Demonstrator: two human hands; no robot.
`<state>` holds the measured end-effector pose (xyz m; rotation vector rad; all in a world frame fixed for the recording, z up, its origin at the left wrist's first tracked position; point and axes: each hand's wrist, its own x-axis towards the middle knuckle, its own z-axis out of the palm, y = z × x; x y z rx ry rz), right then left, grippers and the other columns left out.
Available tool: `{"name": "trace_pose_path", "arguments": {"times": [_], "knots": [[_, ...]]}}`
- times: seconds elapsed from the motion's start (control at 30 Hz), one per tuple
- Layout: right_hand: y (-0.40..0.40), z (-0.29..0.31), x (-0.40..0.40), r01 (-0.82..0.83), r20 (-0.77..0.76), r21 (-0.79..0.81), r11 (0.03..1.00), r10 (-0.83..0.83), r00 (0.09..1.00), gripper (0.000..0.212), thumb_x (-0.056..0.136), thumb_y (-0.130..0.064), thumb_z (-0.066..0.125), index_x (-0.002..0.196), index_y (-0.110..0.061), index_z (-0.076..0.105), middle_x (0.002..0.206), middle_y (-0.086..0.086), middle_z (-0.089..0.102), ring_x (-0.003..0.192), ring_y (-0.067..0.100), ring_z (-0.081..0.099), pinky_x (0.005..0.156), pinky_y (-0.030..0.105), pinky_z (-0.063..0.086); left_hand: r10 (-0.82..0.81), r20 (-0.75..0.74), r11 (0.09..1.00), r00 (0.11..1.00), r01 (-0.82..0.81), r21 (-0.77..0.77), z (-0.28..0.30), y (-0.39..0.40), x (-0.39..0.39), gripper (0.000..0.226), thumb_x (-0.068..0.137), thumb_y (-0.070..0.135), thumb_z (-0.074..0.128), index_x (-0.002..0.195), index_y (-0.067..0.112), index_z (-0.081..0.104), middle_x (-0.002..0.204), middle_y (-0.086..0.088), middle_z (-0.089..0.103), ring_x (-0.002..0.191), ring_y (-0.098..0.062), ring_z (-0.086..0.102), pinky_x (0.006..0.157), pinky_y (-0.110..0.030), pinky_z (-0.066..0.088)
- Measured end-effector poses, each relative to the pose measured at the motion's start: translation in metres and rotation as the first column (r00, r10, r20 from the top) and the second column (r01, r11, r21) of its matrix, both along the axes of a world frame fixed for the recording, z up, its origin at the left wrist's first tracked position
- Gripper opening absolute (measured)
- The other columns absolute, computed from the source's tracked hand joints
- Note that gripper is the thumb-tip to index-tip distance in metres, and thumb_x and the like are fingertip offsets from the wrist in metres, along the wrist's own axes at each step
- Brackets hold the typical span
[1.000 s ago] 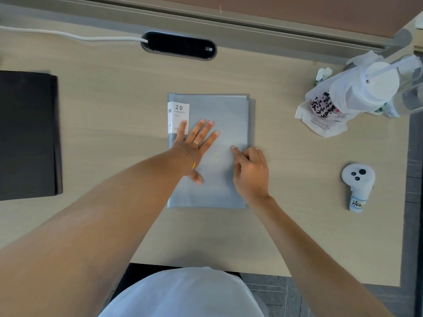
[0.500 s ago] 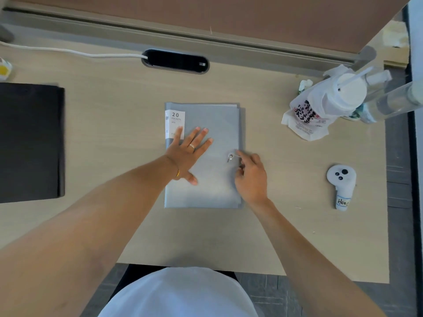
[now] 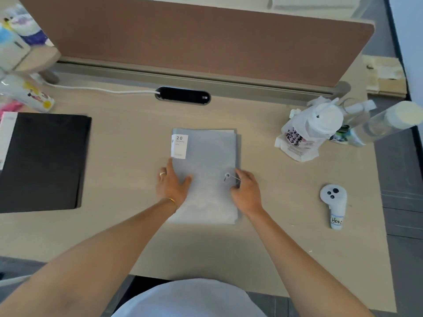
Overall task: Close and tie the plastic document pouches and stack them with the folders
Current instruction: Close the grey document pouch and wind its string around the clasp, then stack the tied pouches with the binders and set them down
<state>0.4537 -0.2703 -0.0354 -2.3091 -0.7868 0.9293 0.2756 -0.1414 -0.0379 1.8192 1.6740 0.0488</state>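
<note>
Pouch point(image 3: 206, 165): translucent grey, flat at desk point(image 3: 128, 236) centre, long side running near to far, sitting on a grey folder whose edge peeks out along the right and far sides. White label point(image 3: 179, 146) reading "20 POCKETS" at the far-left corner, seen on or through the plastic; can't tell which layer carries it.

Left hand point(image 3: 171, 185): flat, palm down on the pouch's left edge, fingers together pointing far, thumb splayed right onto the plastic. Pressing, not gripping anything. Ring on one finger, gold bracelet at the wrist.

Right hand point(image 3: 246, 191): at the pouch's right edge, fingers curled in. Thin string point(image 3: 234, 177) runs from the round button point(image 3: 227, 175) on the flap to the fingertips. Looks pinched between thumb and forefinger, but the contact is too small and blurred to be sure.

Black folder point(image 3: 43, 161): flat at the left of the desk, well apart from the pouch.

Right side: white controller point(image 3: 334, 203) with a handwritten tag, lying near the edge. Far right: cup in a white plastic bag point(image 3: 306, 133), clear bottles just beside it.

Far edge: cable grommet point(image 3: 183, 95) with a white cable running left, brown divider panel point(image 3: 206, 37) behind it.
</note>
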Motion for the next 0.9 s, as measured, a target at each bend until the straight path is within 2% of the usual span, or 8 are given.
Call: {"name": "trace_pose_path", "arguments": {"times": [0.17,0.23,0.33,0.4,0.53,0.67,0.8,0.9], "knots": [[-0.003,0.002,0.001,-0.005,-0.065,0.040,0.999,0.007,0.998,0.063,0.078,-0.001,0.055,0.140,-0.015,0.053,0.137,0.005,0.053,0.125,0.026,0.052,0.111,0.037,0.038,0.296,0.154,0.945,0.943,-0.265,-0.193,0.009,0.015,0.006,0.065,0.088,0.031,0.072,0.145,0.019,0.043,0.133,-0.013,0.056,0.125,-0.026,0.049,0.085,-0.027,0.037],[-0.004,0.002,0.002,-0.002,-0.089,0.053,0.999,0.007,0.996,0.062,0.077,0.000,0.056,0.138,-0.016,0.056,0.135,0.004,0.055,0.124,0.025,0.052,0.110,0.037,0.039,0.369,0.239,0.911,0.898,-0.299,-0.284,0.013,0.022,0.000,0.054,0.087,0.026,0.075,0.134,0.017,0.052,0.126,-0.010,0.064,0.113,-0.025,0.059,0.088,-0.029,0.045],[0.001,0.006,0.002,0.026,-0.108,0.039,0.999,-0.022,0.994,0.057,0.078,0.001,0.057,0.133,-0.014,0.060,0.132,0.007,0.056,0.123,0.024,0.054,0.109,0.032,0.039,0.400,0.366,0.866,0.840,-0.215,-0.452,0.026,0.023,-0.013,0.050,0.091,0.014,0.070,0.133,0.016,0.044,0.111,-0.016,0.065,0.089,-0.026,0.065,0.083,-0.041,0.055],[0.006,0.006,0.002,0.053,-0.131,0.011,0.999,-0.051,0.990,0.051,0.083,-0.006,0.058,0.132,-0.017,0.060,0.129,0.007,0.058,0.119,0.023,0.058,0.104,0.029,0.042,0.370,0.414,0.864,0.832,-0.143,-0.483,0.033,0.023,-0.023,0.047,0.095,0.009,0.065,0.133,0.020,0.040,0.111,-0.022,0.066,0.083,-0.025,0.065,0.072,-0.037,0.054],[0.030,0.012,-0.005,0.115,-0.180,0.018,0.993,-0.109,0.977,0.046,0.085,-0.013,0.051,0.130,-0.019,0.061,0.125,0.011,0.064,0.114,0.029,0.062,0.093,0.033,0.047,0.350,0.478,0.883,0.805,-0.113,-0.455,0.050,0.022,-0.042,0.036,0.100,0.005,0.052,0.128,0.026,0.044,0.099,-0.009,0.068,0.074,-0.020,0.064,0.051,-0.021,0.048],[0.061,0.015,-0.019,0.284,-0.271,0.030,0.958,-0.266,0.925,0.040,0.096,-0.011,0.050,0.135,-0.007,0.058,0.129,0.010,0.064,0.116,0.029,0.062,0.095,0.033,0.047,0.297,0.555,0.919,0.777,-0.075,-0.388,0.064,0.037,-0.069,0.035,0.096,0.017,0.051,0.120,0.042,0.052,0.097,-0.010,0.060,0.084,-0.022,0.053,0.078,-0.035,0.045],[0.089,0.031,-0.053,0.357,-0.319,0.079,0.931,-0.316,0.894,0.016,0.092,-0.005,0.058,0.082,-0.014,0.066,0.083,0.015,0.067,0.071,0.025,0.058,0.068,0.034,0.046,0.331,0.569,0.930,0.753,-0.158,-0.331,0.077,0.064,-0.105,0.038,0.102,0.013,0.046,0.127,0.041,0.049,0.099,-0.008,0.059,0.086,-0.020,0.050,0.078,-0.030,0.043],[0.115,0.051,-0.085,0.348,-0.362,0.124,0.929,-0.284,0.888,0.017,0.092,-0.006,0.063,0.077,-0.011,0.058,0.064,0.007,0.057,0.056,0.019,0.049,0.054,0.028,0.040,0.339,0.559,0.937,0.757,-0.223,-0.268,0.085,0.087,-0.141,0.041,0.104,0.012,0.044,0.140,0.029,0.046,0.104,-0.006,0.058,0.087,-0.018,0.051,0.072,-0.023,0.042]]}}
